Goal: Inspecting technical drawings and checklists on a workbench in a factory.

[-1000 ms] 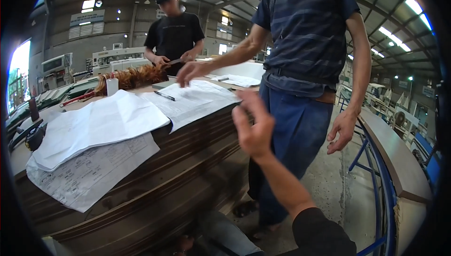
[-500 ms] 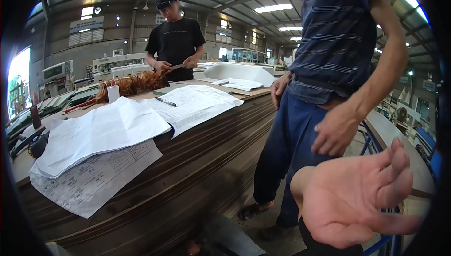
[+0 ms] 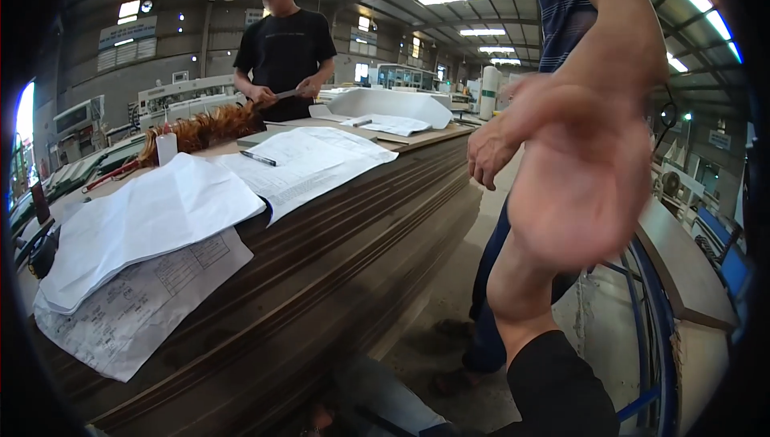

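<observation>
Right hand (image 3: 581, 172) raised, palm open and blurred, holding nothing.

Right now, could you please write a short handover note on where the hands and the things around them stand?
Right hand: raised, open, palm toward the camera, holding nothing.
Left hand: not in view.
Paper sheets lie spread on the stack of dark boards; a pen rests on a sheet.
A person in a striped shirt stands close by the right hand.
Nothing is gripped; the sheets lie untouched.
</observation>
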Motion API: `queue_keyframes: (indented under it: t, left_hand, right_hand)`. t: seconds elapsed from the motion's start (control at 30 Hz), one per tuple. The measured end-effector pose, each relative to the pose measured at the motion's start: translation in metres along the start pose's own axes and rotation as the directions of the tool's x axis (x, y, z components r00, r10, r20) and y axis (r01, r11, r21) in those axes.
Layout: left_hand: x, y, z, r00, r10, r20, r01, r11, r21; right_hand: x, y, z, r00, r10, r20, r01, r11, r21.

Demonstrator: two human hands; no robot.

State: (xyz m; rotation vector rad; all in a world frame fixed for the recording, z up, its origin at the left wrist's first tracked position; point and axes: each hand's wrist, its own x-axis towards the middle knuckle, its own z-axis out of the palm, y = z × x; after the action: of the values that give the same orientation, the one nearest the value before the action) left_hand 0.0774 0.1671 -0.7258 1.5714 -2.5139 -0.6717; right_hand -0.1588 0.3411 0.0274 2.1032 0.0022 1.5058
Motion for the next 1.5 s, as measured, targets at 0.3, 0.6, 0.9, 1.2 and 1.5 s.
queue_keyframes:
  t: [0.3, 0.6, 0.9, 1.2, 1.5]
  left_hand:
    - [-0.004, 0.003, 0.016, 0.903, 0.32, -0.288, -0.284, 0.945, 0.16]
    - [0.016, 0.023, -0.009, 0.948, 0.278, -0.154, -0.262, 0.958, 0.119]
    - [0.02, 0.023, -0.007, 0.949, 0.296, -0.107, -0.285, 0.952, 0.111]
    - [0.032, 0.028, -0.018, 0.948, 0.299, -0.108, -0.286, 0.95, 0.124]
    - [0.037, 0.031, -0.023, 0.947, 0.309, -0.085, -0.296, 0.945, 0.137]
  right_hand:
    - [-0.217, 0.012, 0.085, 0.355, 0.841, 0.409, -0.865, 0.461, -0.197]
    - [-0.519, -0.095, 0.153, -0.174, 0.559, 0.811, -0.548, 0.629, -0.551]
    - [-0.531, -0.157, 0.188, -0.235, 0.81, 0.538, -0.533, 0.355, -0.768]
    - [-0.536, -0.124, 0.204, -0.427, 0.741, 0.519, -0.527, 0.263, -0.808]
    - [-0.532, -0.123, 0.204, -0.416, 0.738, 0.531, -0.539, 0.271, -0.798]
